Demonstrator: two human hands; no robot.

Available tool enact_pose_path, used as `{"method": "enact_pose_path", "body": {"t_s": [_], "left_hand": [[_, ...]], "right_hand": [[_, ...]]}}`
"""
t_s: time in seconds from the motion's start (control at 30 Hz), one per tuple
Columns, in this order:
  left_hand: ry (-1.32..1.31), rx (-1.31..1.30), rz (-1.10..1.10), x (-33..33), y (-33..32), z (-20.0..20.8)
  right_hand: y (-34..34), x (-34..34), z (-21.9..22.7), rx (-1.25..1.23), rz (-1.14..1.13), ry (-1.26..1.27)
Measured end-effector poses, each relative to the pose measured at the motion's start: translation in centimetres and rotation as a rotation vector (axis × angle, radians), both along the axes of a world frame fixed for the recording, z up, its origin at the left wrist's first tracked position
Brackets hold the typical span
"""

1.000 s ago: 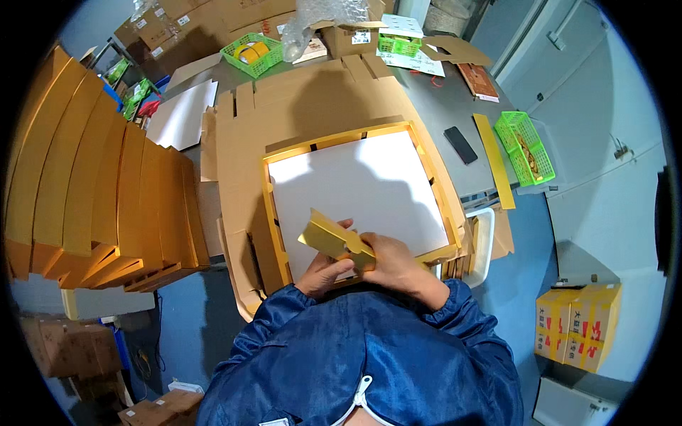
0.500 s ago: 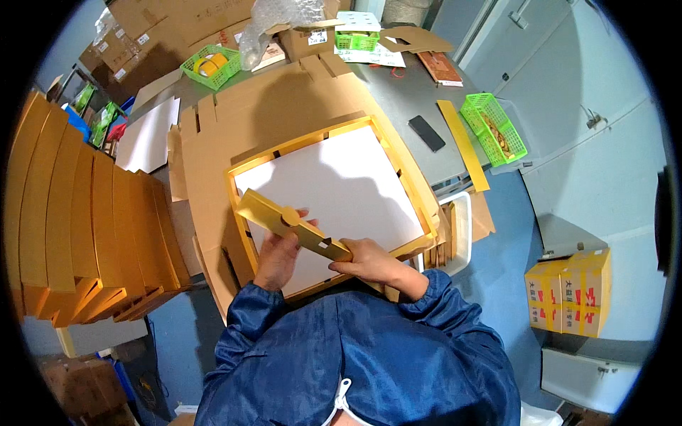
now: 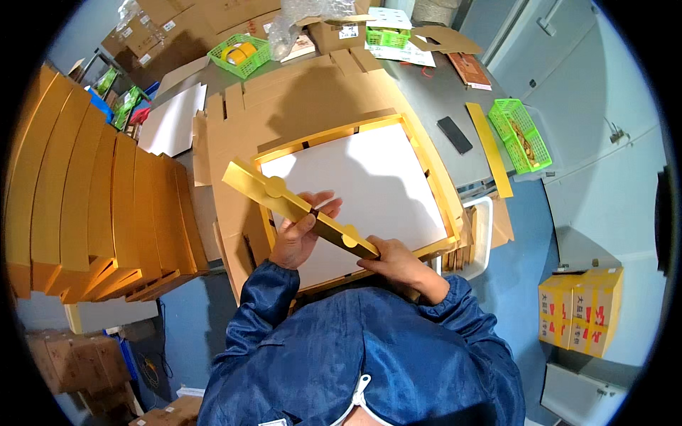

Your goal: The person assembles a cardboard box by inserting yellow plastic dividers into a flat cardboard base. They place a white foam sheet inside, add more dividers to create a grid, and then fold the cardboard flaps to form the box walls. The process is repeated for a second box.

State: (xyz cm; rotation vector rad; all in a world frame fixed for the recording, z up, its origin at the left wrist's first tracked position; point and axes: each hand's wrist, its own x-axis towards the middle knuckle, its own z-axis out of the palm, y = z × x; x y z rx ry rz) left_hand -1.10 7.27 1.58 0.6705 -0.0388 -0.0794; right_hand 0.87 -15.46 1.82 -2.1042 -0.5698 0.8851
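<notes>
"In the head view, what's the surface?"

"A grey tabletop (image 3: 455, 79), largely under cardboard (image 3: 238, 149). Blue floor (image 3: 526, 220) and pale cabinets (image 3: 597, 106) to the right."

"And around?"

"A gold frame (image 3: 430, 170) with a white panel (image 3: 376, 177) inside, on the cardboard. Right of it: phone (image 3: 455, 135), yellow strip (image 3: 490, 149), green basket (image 3: 522, 135). Far left, a gold stack (image 3: 99, 192)."

"Anything in the way?"

"The gold strip (image 3: 273, 200), aslant above the frame, covers part of the panel. The right hand (image 3: 401, 264) pinches its lower end. The left hand (image 3: 293, 241) has its thumb against the strip, fingers loosely spread beyond; whether it grips, I can't tell."

"What's hidden?"

"Jacket (image 3: 362, 334) and right hand hide some of the frame's near side. The dark rim cuts off the stack; the basket's contents are too small to name."
</notes>
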Motion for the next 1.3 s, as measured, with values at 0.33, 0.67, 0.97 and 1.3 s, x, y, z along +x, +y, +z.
{"method": "enact_pose_path", "body": {"t_s": [0.33,0.67,0.97,1.3], "left_hand": [[0.045,-0.072,0.125,-0.7,3.2,-3.1],[0.038,-0.117,0.094,-1.0,5.7,-3.0],[0.097,0.218,0.503,-0.5,6.8,-4.5],[-0.377,1.864,-0.447,-2.1,11.3,3.3]], "right_hand": [[-2.2,0.3,1.9,-0.029,0.051,-0.507],[-1.1,-1.0,0.3,-0.111,0.07,-0.337],[-4.8,0.6,-1.5,-0.175,-0.08,-0.185],[-12.2,9.6,4.9,-0.26,0.277,-0.888]]}}
